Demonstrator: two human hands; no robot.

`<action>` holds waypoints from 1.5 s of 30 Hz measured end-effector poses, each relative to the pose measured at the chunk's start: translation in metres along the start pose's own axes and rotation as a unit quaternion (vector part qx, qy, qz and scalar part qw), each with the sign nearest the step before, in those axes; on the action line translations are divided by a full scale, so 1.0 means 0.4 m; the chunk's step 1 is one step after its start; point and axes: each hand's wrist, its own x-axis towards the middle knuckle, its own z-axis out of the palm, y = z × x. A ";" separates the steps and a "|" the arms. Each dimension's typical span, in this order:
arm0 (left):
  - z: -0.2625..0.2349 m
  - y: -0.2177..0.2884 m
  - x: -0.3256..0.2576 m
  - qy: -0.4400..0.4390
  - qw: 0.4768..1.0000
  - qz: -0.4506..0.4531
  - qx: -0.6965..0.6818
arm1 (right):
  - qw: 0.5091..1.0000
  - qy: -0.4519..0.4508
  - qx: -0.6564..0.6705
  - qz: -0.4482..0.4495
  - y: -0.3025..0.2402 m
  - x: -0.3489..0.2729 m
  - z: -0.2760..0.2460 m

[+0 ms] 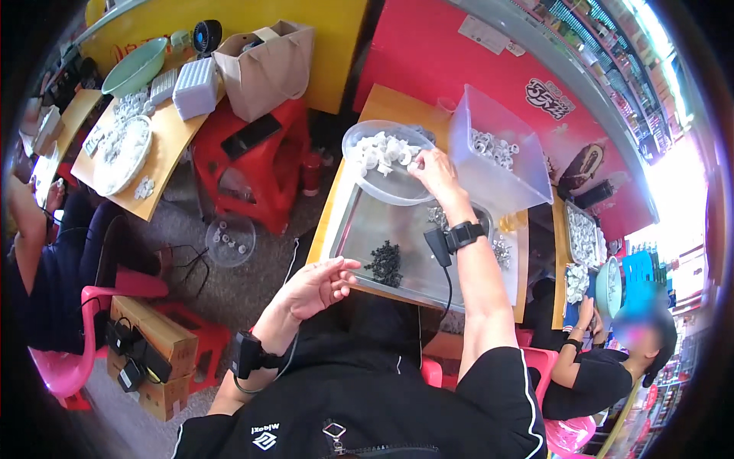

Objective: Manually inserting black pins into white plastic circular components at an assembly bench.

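Observation:
My right hand (pixel 437 174) reaches over the right rim of a round clear bowl (pixel 397 197). Its fingertips pinch at the edge of a heap of white plastic parts (pixel 382 151), apparently on one of them. Palm up, my left hand (pixel 321 288) hovers by the near left edge of a metal tray (pixel 353 239), fingers loosely curled and apart, with nothing visible in it. On the tray lies a pile of small black parts (pixel 384 263). Small metallic-looking pieces (pixel 438 217) sit farther right, partly hidden by my right forearm.
A clear plastic bin (pixel 501 180) of white rings stands right of the bowl. Left, a red stool (pixel 252 172) carries a paper bag (pixel 267 65) and a phone (pixel 251 136). A co-worker (pixel 604 359) sits at the right; another person (pixel 53 260) is at the left.

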 end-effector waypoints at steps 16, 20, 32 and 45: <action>0.056 -0.016 0.086 0.038 0.999 0.032 0.022 | 0.909 0.049 0.412 -0.052 -0.299 -0.441 -0.069; 0.064 -0.028 0.071 0.097 0.990 0.077 0.073 | 0.901 0.028 0.430 0.041 -0.302 -0.490 -0.085; 0.098 -0.054 0.078 0.035 0.984 0.056 0.164 | 0.782 0.001 0.594 0.188 -0.238 -0.534 -0.065; 0.062 -0.052 0.089 0.027 0.996 0.029 0.079 | 0.987 0.009 0.152 0.049 0.071 -0.484 -0.010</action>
